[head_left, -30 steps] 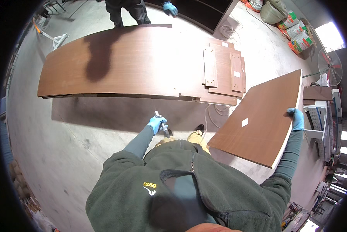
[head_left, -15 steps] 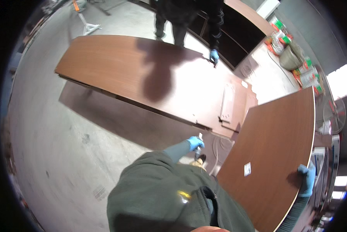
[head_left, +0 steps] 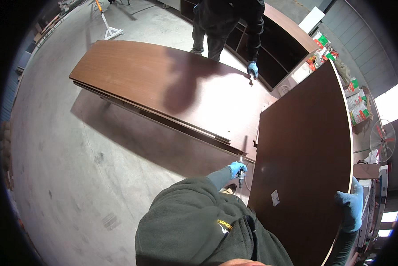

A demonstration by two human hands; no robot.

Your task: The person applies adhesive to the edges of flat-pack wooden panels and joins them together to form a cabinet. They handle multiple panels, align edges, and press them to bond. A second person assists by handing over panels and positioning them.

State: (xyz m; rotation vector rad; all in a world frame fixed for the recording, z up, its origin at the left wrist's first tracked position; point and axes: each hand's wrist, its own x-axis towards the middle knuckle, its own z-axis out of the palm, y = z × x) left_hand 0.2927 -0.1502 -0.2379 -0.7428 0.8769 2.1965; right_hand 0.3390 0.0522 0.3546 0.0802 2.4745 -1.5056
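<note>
My right hand [head_left: 350,207], in a blue glove, is wrapped round the pale outer edge of a large brown wood-grain panel [head_left: 305,150]. The panel stands tilted at my right side, with a small white label [head_left: 275,198] on its face. In front of my body, my left hand [head_left: 237,169], gloved too, is closed round a slim metallic tool [head_left: 241,177]. A thin line like a hose hangs below it; its exact kind cannot be made out. Just beyond that hand lies a stack of long brown panels [head_left: 132,66], raised off the floor.
Across the stack stands a co-worker in dark clothes [head_left: 221,26], one blue-gloved hand [head_left: 252,70] near its far edge with a small dark tool. Behind is a dark open cabinet [head_left: 274,53]. White-and-green sacks [head_left: 358,106] and a fan [head_left: 382,137] stand at right; a white stand [head_left: 112,32] far left.
The large panel has tipped more upright, and its far corner has swung up and left over the stack's right end. My left hand has shifted slightly right with the tool.
</note>
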